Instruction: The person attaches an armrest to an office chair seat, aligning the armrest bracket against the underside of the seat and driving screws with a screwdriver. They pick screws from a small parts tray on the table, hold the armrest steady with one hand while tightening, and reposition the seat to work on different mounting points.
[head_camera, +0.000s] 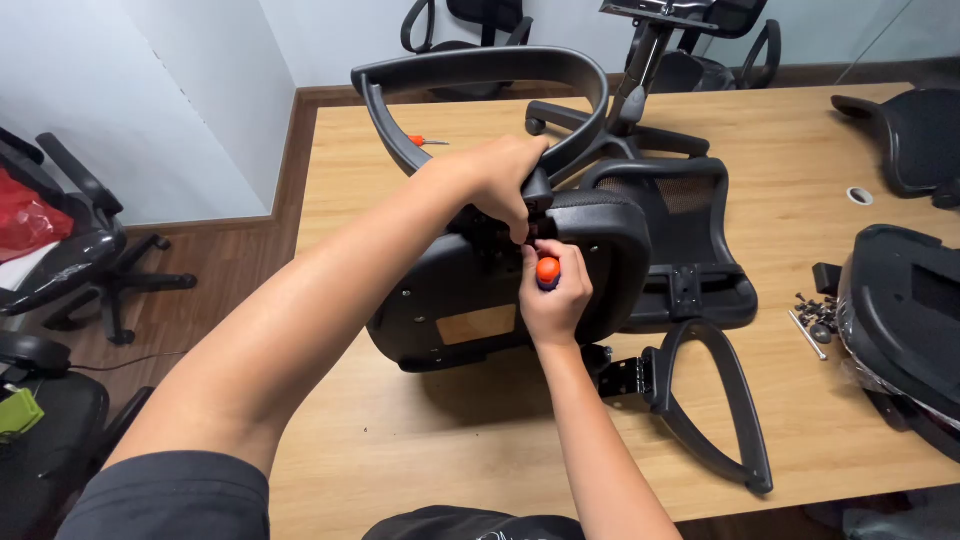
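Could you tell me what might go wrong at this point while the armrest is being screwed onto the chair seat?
1. The left hand alone steadies the armrest at its base; if the grip eases, it could tip and bind the screw.
2. The right hand drives the screwdriver close under the left fingers, so a slip could jab them.
3. The loose screws lie near the table edge and could roll off.

Screwdriver (547, 271) shaft hiding behind the right hand's fingers (560, 290), fastener under the left hand (505, 180) staying out of sight, small screws (818, 312) too tiny to tell apart, second seat (905, 320) running off the right edge
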